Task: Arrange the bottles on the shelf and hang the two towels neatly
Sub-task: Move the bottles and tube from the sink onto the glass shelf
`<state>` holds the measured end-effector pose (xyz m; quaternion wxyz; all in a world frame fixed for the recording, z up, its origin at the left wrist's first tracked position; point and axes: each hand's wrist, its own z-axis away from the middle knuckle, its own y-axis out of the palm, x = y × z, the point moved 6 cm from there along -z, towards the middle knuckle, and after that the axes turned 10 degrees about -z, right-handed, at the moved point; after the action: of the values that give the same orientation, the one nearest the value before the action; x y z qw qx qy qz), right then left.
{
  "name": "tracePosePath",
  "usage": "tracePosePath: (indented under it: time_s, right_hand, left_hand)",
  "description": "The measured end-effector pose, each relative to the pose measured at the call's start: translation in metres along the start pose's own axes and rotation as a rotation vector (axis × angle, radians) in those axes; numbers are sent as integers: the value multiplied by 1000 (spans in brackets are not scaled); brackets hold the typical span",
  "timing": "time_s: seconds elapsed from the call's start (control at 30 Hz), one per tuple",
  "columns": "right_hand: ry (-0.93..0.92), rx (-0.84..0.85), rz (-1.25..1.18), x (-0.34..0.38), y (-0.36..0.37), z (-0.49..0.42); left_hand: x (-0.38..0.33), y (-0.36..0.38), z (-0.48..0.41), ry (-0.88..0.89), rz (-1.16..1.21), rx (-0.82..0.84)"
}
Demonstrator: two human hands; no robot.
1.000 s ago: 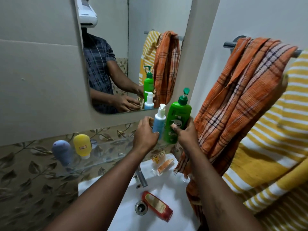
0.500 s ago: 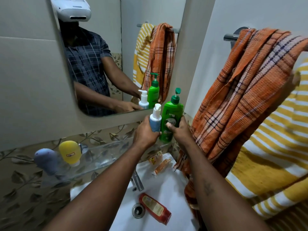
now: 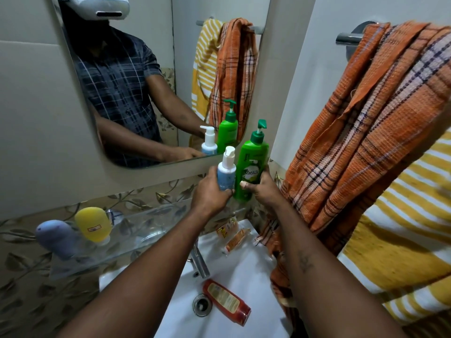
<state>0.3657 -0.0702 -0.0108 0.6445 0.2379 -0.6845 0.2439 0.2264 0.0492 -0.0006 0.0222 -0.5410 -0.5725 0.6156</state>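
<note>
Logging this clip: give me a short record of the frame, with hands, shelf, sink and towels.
left hand: grips the blue pump bottle, upright
right hand: grips the green pump bottle, upright beside it
shelf: yellow bottle and grey bottle at its left end
sink: red bottle lying by the drain
towels: orange towel and yellow striped towel bunched on the rail

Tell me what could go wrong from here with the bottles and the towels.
1. The left hand grips the blue bottle and the right hand grips the tall green pump bottle, close together at the end of the glass shelf. A knock on release may tip one into the sink.
2. The orange towel hangs bunched on the rail beside the right forearm, which may snag it and drag it down.
</note>
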Motion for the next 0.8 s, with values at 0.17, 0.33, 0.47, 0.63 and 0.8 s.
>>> tracePosePath:
  time_s: [0.17, 0.33, 0.47, 0.63, 0.8]
  right_hand:
    - [21, 27, 35, -7, -2, -4]
    - [-76, -182, 190, -5, 2, 1]
    - [-113, -250, 293, -2, 1, 6]
    - [-102, -283, 364, -3, -2, 9]
    - [-88, -230, 328, -4, 0, 8]
  left_hand:
    - [1, 6, 3, -14, -5, -1]
    - [5, 3, 1, -36, 12, -28]
    - [7, 4, 0, -49, -3, -21]
    - [2, 7, 0, -57, -23, -28]
    - [-2, 9, 1, -69, -12, -36]
